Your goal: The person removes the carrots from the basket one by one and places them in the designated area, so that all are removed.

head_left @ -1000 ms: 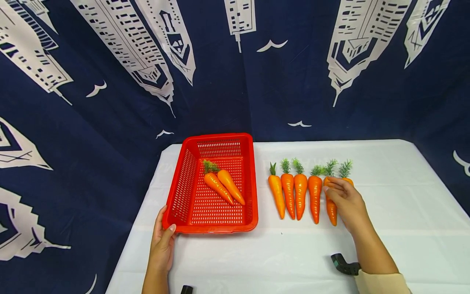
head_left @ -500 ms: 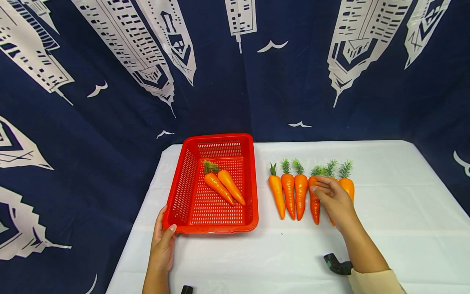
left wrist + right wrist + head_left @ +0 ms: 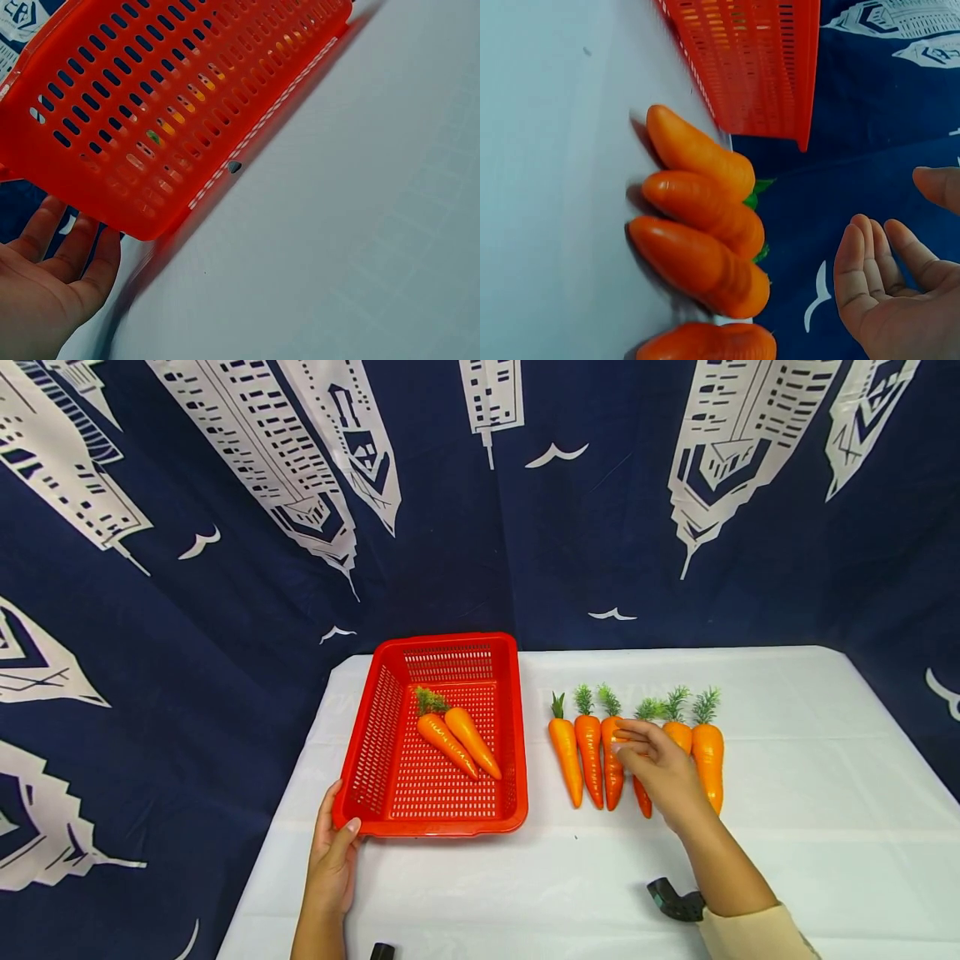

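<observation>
My left hand point(image 3: 332, 864) holds the near left corner of a red perforated plastic basket point(image 3: 431, 827), thumb over its rim and fingers outside. Two orange carrots point(image 3: 471, 743) with green tops lie inside it. To the right, several more carrots form a row, tips toward me. My right hand point(image 3: 663, 781) is above the row, fingertips over the third carrot from the left point(image 3: 612, 781); it partly covers the fourth carrot point(image 3: 642, 797). In the right wrist view, that hand point(image 3: 892, 300) shows loosely bent fingers with no carrot in its grasp, apart from the carrots point(image 3: 697, 262).
A white cloth point(image 3: 525, 893) covers the table. Behind it hangs a dark blue curtain point(image 3: 570, 543) with white building prints. A black device point(image 3: 675, 902) sits at the right wrist, and part of another point(image 3: 382, 951) shows near the left wrist.
My right hand has moved left along the row, from the fifth carrot to over the third, uncovering the rightmost carrots. The left hand, basket and carrots have stayed in place.
</observation>
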Available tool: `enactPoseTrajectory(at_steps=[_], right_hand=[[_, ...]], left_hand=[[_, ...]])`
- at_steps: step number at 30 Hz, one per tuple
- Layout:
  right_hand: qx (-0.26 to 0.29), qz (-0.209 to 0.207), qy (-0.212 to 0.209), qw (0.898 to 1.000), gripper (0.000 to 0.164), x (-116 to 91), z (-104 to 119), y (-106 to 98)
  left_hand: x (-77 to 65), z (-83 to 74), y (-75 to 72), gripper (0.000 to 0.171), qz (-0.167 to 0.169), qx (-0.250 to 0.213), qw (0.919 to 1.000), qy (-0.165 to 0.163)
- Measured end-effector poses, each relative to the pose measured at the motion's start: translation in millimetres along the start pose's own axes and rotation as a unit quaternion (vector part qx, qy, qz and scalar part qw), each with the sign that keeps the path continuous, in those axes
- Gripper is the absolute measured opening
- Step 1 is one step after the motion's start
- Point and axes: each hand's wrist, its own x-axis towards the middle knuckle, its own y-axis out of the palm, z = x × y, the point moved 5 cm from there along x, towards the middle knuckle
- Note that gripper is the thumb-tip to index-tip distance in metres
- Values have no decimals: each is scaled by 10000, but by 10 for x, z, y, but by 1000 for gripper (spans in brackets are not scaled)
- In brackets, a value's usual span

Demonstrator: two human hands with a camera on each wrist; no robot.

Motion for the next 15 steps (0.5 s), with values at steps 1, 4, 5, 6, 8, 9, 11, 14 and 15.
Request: enactPoseTrajectory(at_steps=[1,4,5,6,8,9,11,14,15], right_hand=[[80,51,-33,9999,54,-2,11,16],[262,167,-76,9995,52,-10,45,61],[297,189,-68,9994,53,-11,52,73],[342,204,-56,9992,54,-10,61,85],[385,255,-32,9989,56,-8,77,112],[378,274,-36,9989,56,-5,85,125],[384,329,-66,9987,55,-1,105,152],[375,384,-164,9984,54,3,142,192],[356,401,-191,9984,53,5,155,204]], left_hand=[[0,1,0,65,-6,-8,10000,-2],[1,2,1,64,-13,-21,10000,8],[2,2,2,64,-11,-30,10000,15],[2,3,2,64,-16,-31,10000,19],[2,5,2,64,-15,-26,10000,21],[2,6,2,64,-17,-22,10000,16],[0,7,4,64,-19,-21,10000,8],[-2,7,5,64,-20,-17,10000,-4],[-3,6,5,64,-20,-17,10000,-7]])
